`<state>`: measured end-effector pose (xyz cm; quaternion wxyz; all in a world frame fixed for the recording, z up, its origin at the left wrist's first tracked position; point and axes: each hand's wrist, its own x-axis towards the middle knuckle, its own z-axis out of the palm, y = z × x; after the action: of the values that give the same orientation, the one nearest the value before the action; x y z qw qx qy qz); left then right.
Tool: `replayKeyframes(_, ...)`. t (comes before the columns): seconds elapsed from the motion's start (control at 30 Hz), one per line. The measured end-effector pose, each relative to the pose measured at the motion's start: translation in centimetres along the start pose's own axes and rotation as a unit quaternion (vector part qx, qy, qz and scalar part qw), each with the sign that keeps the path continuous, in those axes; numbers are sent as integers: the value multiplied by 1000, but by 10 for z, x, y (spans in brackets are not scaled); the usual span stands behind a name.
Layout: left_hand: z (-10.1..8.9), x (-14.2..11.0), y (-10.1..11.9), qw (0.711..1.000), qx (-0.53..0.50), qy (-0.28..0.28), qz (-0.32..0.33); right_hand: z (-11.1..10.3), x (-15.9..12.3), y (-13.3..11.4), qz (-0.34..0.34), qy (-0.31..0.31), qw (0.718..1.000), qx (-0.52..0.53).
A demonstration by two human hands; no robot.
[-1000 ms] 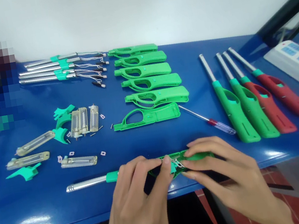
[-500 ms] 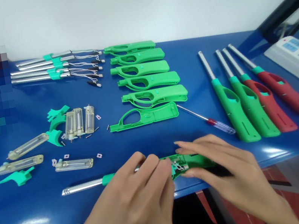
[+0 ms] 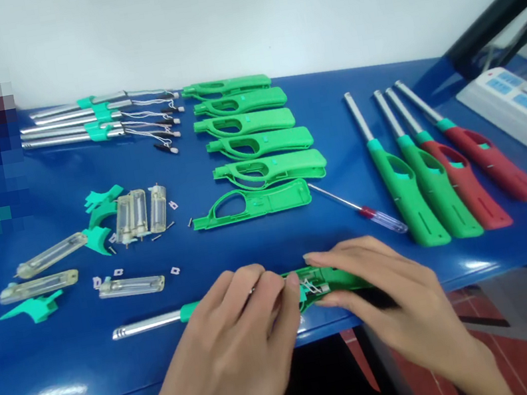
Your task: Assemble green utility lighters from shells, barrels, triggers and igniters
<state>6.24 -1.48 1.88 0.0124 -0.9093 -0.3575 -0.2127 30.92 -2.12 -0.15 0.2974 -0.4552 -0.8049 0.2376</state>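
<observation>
A half-built green lighter (image 3: 342,276) lies along the front of the table, its inside facing up. Its metal tube (image 3: 146,325) and teal collar (image 3: 190,311) stick out to the left. My left hand (image 3: 246,335) is closed over the lighter's middle, thumb and finger pressed together; the fingertips' exact hold is hidden. White wires (image 3: 311,286) and a bit of teal plastic (image 3: 304,294) show just right of those fingers. My right hand (image 3: 391,297) grips the handle shell from both edges, thumb on the near side and fingers on the far side.
Several green half shells (image 3: 251,123) lie stacked up the middle, beside a screwdriver (image 3: 382,219). Metal tubes with wires (image 3: 103,116) lie at the back left, with clear fuel tanks (image 3: 131,286) and teal triggers (image 3: 34,308) nearer. Finished-looking green and red lighters (image 3: 490,159) lie right, near a white tray (image 3: 521,107).
The view has shifted slightly. My left hand's fingers have moved a little over the lighter's middle; my right hand keeps its hold on the handle shell.
</observation>
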Motion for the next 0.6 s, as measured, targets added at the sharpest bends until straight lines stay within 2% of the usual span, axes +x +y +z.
replayKeyframes(0.13,1,-25,-2,996,-10,-11,-88,0,1,0,14,-2,1000,6)
replayKeyframes(0.3,-6,-47,-3,986,-30,38,-159,-1,4,-1,2,-1,1000,18)
replayKeyframes(0.47,-3,-52,-3,988,-48,10,-147,-4,6,-3,11,-12,1000,20)
replayKeyframes(0.6,1,-51,-2,986,-61,39,-150,-9,7,-5,21,-36,999,21)
